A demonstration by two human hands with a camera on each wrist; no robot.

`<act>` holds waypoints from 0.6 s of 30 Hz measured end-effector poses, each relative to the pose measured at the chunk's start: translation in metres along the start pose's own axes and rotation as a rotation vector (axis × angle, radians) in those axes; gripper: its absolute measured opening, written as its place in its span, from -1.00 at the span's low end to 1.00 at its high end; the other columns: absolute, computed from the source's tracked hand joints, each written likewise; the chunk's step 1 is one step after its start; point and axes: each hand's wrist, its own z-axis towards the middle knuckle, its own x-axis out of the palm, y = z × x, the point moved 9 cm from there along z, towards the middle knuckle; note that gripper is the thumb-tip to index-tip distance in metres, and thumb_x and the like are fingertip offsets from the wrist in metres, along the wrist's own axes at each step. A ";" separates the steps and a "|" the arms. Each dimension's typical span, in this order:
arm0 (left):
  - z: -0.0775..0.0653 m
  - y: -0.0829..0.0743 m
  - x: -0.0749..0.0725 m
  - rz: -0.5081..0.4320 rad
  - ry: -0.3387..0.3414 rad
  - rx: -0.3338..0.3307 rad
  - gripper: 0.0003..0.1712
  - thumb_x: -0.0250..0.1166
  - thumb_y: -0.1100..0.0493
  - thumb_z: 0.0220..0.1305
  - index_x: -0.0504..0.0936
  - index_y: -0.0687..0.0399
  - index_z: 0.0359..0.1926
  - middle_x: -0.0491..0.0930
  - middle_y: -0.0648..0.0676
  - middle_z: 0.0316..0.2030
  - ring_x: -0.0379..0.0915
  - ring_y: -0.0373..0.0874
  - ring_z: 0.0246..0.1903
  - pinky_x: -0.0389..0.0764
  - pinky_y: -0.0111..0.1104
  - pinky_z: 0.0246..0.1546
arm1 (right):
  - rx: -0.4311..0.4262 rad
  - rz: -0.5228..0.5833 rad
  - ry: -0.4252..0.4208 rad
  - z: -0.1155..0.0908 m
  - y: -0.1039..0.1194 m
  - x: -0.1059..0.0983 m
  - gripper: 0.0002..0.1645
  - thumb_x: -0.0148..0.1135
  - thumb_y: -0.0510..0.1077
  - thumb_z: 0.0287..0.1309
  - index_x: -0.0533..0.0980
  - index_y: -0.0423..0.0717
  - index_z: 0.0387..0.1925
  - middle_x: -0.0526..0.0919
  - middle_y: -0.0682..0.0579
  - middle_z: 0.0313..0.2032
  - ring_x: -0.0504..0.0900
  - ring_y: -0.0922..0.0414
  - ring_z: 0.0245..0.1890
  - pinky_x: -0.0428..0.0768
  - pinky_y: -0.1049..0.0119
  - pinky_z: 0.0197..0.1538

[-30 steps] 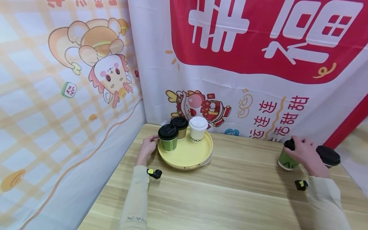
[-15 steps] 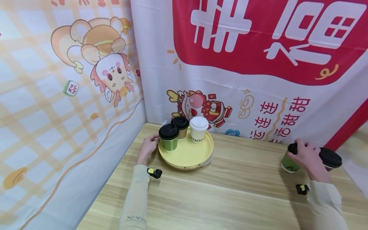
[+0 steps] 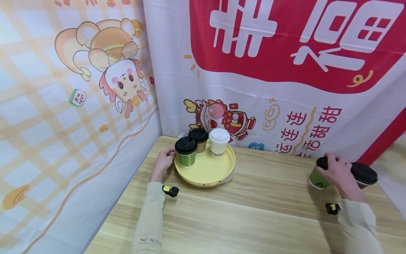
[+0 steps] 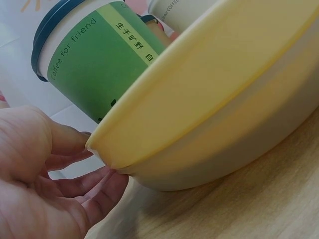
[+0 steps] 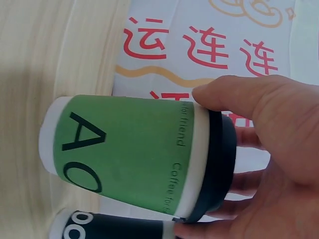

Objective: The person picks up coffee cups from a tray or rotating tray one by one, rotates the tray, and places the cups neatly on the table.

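At the far left of the table, my left hand (image 3: 163, 163) pinches the rim of a round yellow tray (image 3: 207, 176), thumb above and fingers below in the left wrist view. On the tray stand a green paper cup (image 3: 187, 159) with a black lid, a brown cup (image 3: 201, 147) with a black lid, and a white cup (image 3: 218, 145) with a white lid. Over at the right, my right hand (image 3: 342, 176) grips another green coffee cup (image 5: 124, 149) near its black lid, thumb on one side, fingers on the other. Whether its base touches the table I cannot tell.
Close beside the gripped cup is a dark cup (image 5: 119, 226) with a black lid, partly hidden by my right hand in the head view. A printed cloth wall (image 3: 171, 70) hangs along the back and left edges of the wooden table (image 3: 241, 218).
My right hand and the green cup it grips have shifted slightly to the right and nearer. The left hand, tray and its cups look unmoved.
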 end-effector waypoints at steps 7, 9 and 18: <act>0.002 0.001 0.000 -0.003 0.006 -0.009 -0.69 0.05 0.25 0.34 0.53 0.16 0.05 0.50 0.19 0.01 0.36 -0.02 0.01 0.40 -0.27 0.02 | 0.061 -0.050 0.032 -0.001 0.010 -0.012 0.14 -0.16 0.53 0.06 0.04 -0.36 0.26 0.06 -0.63 0.08 0.01 -0.55 0.03 0.23 -0.43 -0.22; 0.003 0.001 0.000 -0.005 0.008 -0.013 -0.69 0.05 0.25 0.34 0.52 0.15 0.06 0.49 0.19 0.01 0.36 -0.02 0.01 0.40 -0.27 0.03 | 0.080 -0.052 0.005 0.000 0.017 -0.020 0.08 -0.23 0.50 0.11 0.05 -0.34 0.26 0.07 -0.60 0.09 0.04 -0.51 0.04 0.25 -0.41 -0.24; 0.000 0.000 0.001 0.005 0.009 -0.017 -0.69 0.04 0.25 0.34 0.52 0.15 0.07 0.49 0.19 0.03 0.36 -0.02 0.02 0.40 -0.27 0.03 | -0.065 0.172 -0.120 0.006 0.071 -0.042 -0.23 -0.14 0.22 0.27 0.22 -0.35 0.20 0.31 -0.48 0.08 0.31 -0.35 0.02 0.34 -0.26 -0.10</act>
